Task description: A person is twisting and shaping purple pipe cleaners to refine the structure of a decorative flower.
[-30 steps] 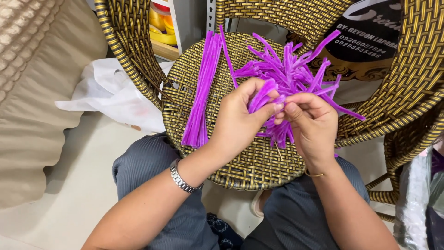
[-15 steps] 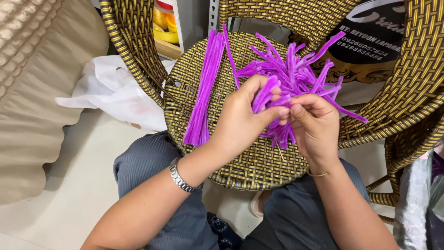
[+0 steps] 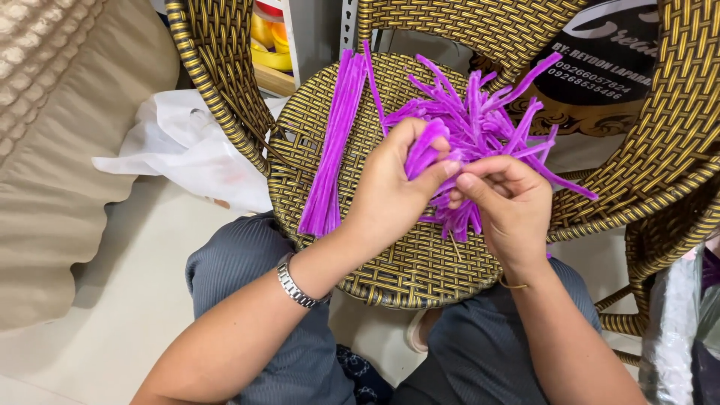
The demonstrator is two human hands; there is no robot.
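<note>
Two hands of mine meet over the round gold-and-black woven wicker seat (image 3: 390,277) in front of my knees. My left hand (image 3: 394,191) is curled closed around a folded bunch of fuzzy purple pipe-cleaner pieces (image 3: 424,146), thumb pressed against the forefinger with the purple loops poking out above. My right hand (image 3: 510,206) is closed too, its fingertips pinching the same bunch just beside the left thumb, so both grips share that one small cluster. Behind my knuckles a loose, splayed heap of short purple pipe-cleaner strands (image 3: 487,120) lies on the seat, ends sticking out in every direction. Left of that, well apart from my fingers, a straight bundle of long purple pipe cleaners (image 3: 334,150) rests across the weave, running from the far rim toward me. A silver metal wristwatch (image 3: 296,281) sits on my left wrist. On the floor at left lies a crumpled white plastic bag (image 3: 184,146), touching a beige cushioned seat (image 3: 52,150).
</note>
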